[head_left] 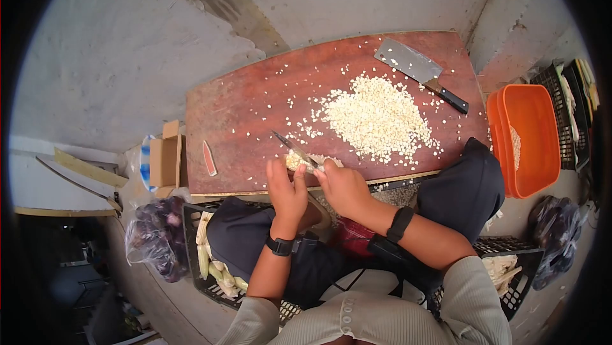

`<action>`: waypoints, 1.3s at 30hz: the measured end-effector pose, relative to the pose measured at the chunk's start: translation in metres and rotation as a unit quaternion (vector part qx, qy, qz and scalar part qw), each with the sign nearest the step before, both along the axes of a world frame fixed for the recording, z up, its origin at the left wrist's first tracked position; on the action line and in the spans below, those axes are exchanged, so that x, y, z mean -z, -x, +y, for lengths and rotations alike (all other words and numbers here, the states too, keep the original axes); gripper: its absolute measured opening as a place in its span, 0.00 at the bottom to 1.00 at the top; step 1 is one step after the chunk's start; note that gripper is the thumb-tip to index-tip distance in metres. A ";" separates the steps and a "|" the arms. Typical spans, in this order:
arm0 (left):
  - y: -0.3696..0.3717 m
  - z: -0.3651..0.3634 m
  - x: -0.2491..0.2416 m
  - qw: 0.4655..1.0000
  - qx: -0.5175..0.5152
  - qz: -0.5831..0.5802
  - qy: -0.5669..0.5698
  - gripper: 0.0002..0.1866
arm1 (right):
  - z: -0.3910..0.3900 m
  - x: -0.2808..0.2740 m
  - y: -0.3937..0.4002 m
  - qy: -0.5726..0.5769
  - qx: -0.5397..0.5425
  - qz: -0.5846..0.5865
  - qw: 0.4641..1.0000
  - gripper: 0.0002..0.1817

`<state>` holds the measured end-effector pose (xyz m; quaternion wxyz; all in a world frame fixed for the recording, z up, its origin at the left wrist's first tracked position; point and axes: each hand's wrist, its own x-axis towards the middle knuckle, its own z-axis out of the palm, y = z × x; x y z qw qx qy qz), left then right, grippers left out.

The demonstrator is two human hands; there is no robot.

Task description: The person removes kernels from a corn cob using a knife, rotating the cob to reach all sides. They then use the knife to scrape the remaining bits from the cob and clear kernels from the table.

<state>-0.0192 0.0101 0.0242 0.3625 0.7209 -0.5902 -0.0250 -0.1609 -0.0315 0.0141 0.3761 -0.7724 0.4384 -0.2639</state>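
Corn cob (298, 161) at near edge of worktop (242, 109), left hand (287, 190) fingers wrapped around it; right hand (341, 187) grips small knife (290, 146). Angle blade away, shallow strokes, kernels toward kernel pile (379, 118).

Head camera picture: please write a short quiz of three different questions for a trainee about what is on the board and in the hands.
1. True or false: the steel cleaver with a black handle lies on the reddish-brown wooden board, away from both hands.
2. Multiple choice: the pile of loose pale corn kernels lies on (A) the orange plastic tub, (B) the board, (C) the small cardboard box.
3. What do the left hand and right hand hold together at the board's near edge?

Key
1. True.
2. B.
3. A pale corn cob; a small thin-bladed knife rests against it, though which hand grips the knife is unclear.
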 end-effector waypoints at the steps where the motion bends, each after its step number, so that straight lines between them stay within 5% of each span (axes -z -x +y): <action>1: 0.001 0.000 -0.001 1.000 0.001 -0.005 0.002 0.17 | -0.001 -0.003 0.000 -0.026 0.003 -0.008 1.000 0.17; 4: 0.006 0.001 -0.003 1.000 0.004 0.001 0.006 0.17 | -0.012 -0.005 -0.001 -0.087 -0.013 -0.111 0.990 0.18; 7: 0.010 0.000 -0.007 0.999 0.005 0.040 0.003 0.17 | -0.017 -0.040 0.012 -0.367 -0.020 -0.150 0.918 0.18; 10: 0.002 0.001 0.006 0.997 0.000 0.079 -0.001 0.15 | -0.007 0.000 0.006 -0.059 -0.006 -0.119 0.991 0.18; 13: -0.011 0.002 0.024 0.987 -0.017 0.159 0.002 0.15 | 0.002 0.003 0.019 -0.016 -0.046 0.031 0.998 0.16; 21: -0.024 0.005 0.029 0.907 -0.017 0.422 -0.009 0.17 | 0.011 0.031 0.044 0.088 -0.053 0.092 0.990 0.15; 30: -0.023 0.001 0.034 0.986 -0.018 0.167 -0.023 0.15 | 0.010 0.032 0.046 0.149 -0.034 0.144 0.978 0.12; 39: -0.010 -0.002 0.014 0.991 -0.042 0.127 -0.024 0.19 | -0.001 0.020 0.034 0.101 -0.052 0.157 0.981 0.12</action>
